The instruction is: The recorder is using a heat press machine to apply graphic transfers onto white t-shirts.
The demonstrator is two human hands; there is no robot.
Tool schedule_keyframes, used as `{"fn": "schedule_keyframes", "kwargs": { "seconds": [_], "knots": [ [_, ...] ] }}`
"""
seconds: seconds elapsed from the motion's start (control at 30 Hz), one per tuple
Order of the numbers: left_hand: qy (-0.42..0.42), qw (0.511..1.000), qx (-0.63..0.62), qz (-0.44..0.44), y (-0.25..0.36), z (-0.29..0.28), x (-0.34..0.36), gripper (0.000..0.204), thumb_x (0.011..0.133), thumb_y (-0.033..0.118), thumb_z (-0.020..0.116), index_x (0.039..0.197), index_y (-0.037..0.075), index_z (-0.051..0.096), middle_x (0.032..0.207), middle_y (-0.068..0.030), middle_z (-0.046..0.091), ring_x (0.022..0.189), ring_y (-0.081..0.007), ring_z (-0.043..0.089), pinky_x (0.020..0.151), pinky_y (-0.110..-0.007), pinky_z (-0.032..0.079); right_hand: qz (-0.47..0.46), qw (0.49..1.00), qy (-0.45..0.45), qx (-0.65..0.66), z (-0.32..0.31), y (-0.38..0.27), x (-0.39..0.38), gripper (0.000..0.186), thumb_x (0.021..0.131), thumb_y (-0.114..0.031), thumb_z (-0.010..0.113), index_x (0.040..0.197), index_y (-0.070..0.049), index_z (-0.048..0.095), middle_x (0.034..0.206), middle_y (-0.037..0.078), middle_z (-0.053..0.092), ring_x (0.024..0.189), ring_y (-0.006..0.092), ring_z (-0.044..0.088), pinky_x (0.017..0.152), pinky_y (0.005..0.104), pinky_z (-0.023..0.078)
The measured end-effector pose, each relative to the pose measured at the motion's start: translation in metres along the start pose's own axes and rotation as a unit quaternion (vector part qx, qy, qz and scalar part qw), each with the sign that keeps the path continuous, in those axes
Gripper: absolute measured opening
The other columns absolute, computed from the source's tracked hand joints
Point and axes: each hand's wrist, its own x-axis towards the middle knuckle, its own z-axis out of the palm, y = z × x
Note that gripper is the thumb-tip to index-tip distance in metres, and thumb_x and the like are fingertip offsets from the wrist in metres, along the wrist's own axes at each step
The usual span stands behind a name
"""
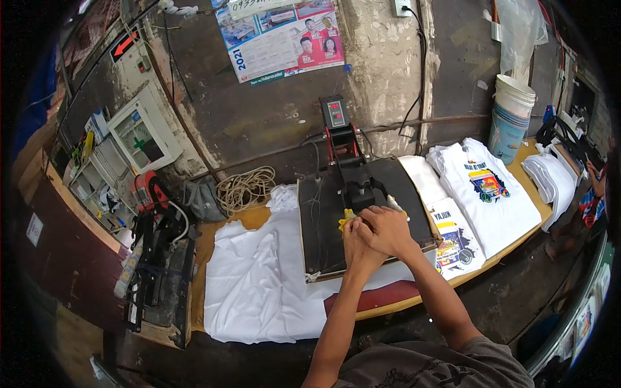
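Note:
Both my hands bear on the front handle of a black heat press, which is closed over the table. My left hand (pixel 363 251) is closed at the handle, its fingers partly hidden. Overlapping it, my right hand (pixel 389 230) is also closed there. Yellow cloth (pixel 347 218) sticks out left of my hands, and a whitish wrap (pixel 394 204) shows beyond the right one. The flat black platen (pixel 323 239) of the heat press lies level. White fabric (pixel 249 284) spreads from its left side, wrinkled; whether it runs underneath is hidden.
Printed white shirts (pixel 514 216) and a printed sheet (pixel 456 239) lie right of the press. Buckets (pixel 511 123) stand behind them. A second press (pixel 158 258), coiled rope (pixel 246 189) and a grey bag (pixel 204 202) are at left. A control box (pixel 334 113) tops the press.

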Motion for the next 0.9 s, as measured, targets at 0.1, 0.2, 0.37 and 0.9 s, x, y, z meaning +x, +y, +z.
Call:
{"fn": "schedule_keyframes", "kwargs": {
  "seconds": [0.1,0.2,0.37,0.9],
  "knots": [
    [-0.001,1.0,0.003,-0.001,0.0,0.001,0.001,0.04,0.073,0.034,0.068,0.103,0.007,0.064,0.105,-0.01,0.061,0.107,-0.0246,0.051,0.096,-0.04,0.032,-0.003,1.0,-0.003,-0.005,-0.001,0.0,0.001,0.032,0.083,-0.036,0.054,0.078,-0.007,0.063,0.074,0.011,0.063,0.068,0.0298,0.063,0.06,0.0414,0.049],
    [-0.008,1.0,0.001,0.0,-0.003,0.007,-0.001,0.04,0.073,0.034,0.068,0.103,0.007,0.064,0.104,-0.0101,0.061,0.107,-0.0248,0.05,0.097,-0.04,0.032,0.003,1.0,-0.009,-0.009,0.0,0.001,-0.001,0.031,0.083,-0.036,0.054,0.078,-0.007,0.063,0.075,0.011,0.063,0.068,0.03,0.063,0.06,0.0412,0.049],
    [0.014,1.0,0.009,0.011,-0.004,0.009,-0.003,0.039,0.073,0.033,0.069,0.103,0.008,0.064,0.104,-0.0099,0.061,0.107,-0.0251,0.051,0.097,-0.041,0.032,0.005,1.0,0.0,-0.014,0.001,0.001,-0.002,0.03,0.083,-0.035,0.053,0.078,-0.008,0.064,0.075,0.011,0.064,0.068,0.0303,0.063,0.06,0.0411,0.05],
    [0.016,1.0,0.021,0.008,-0.003,0.009,-0.003,0.04,0.073,0.034,0.07,0.102,0.007,0.063,0.1,-0.0102,0.06,0.104,-0.0252,0.051,0.096,-0.041,0.032,0.016,1.0,-0.018,-0.005,-0.003,-0.001,-0.001,0.032,0.084,-0.037,0.052,0.08,-0.008,0.065,0.077,0.012,0.065,0.07,0.0307,0.064,0.061,0.041,0.05]
  ]
}}
